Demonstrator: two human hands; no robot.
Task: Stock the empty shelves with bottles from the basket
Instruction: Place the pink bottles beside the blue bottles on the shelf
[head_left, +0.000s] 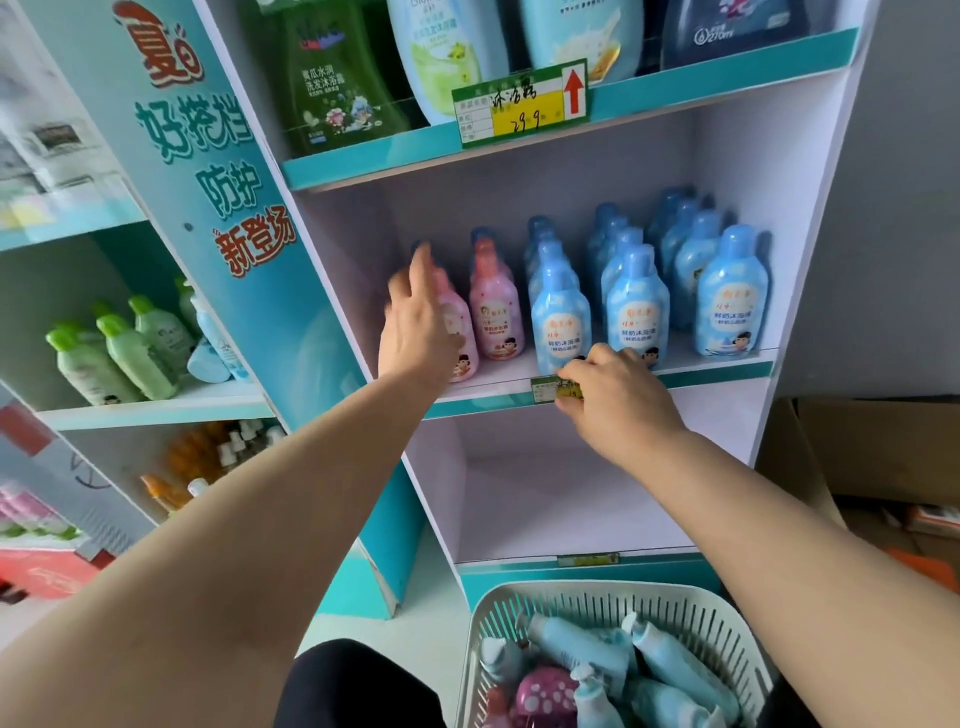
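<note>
The left hand (421, 322), arm outstretched and fingers nearly straight, rests against a pink bottle (465, 353) on the shelf (727, 370); the right hand (618, 395), fingers curled, grips a tag (543, 391).

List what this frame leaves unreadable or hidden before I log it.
Head view: left hand is motion-blurred and covers a pink bottle; grip unclear.
Right hand hides part of the shelf price tag; whether it pinches it is unclear.
Top-shelf bottles are cut by the upper edge.
Basket contents run past the bottom edge.
</note>
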